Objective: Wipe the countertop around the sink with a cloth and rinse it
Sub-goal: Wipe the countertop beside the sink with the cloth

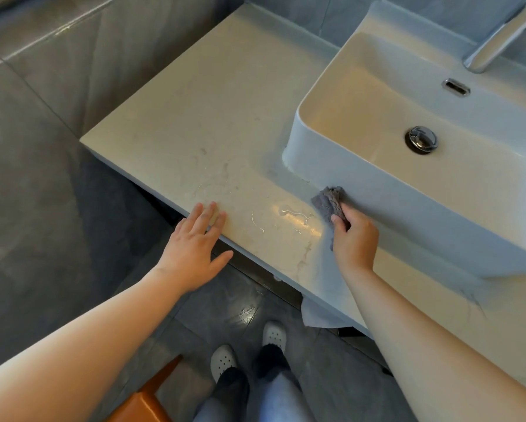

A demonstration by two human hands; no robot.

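A beige stone countertop runs from the left to a white rectangular vessel sink standing on it at the right. My right hand grips a small grey cloth and presses it on the counter against the sink's front wall. A wet streak glistens just left of the cloth. My left hand rests flat at the counter's front edge with fingers spread and holds nothing.
A chrome faucet hangs over the basin at the top right, above an overflow slot and a chrome drain plug. Grey tiled wall stands on the left. An orange stool and my feet are below.
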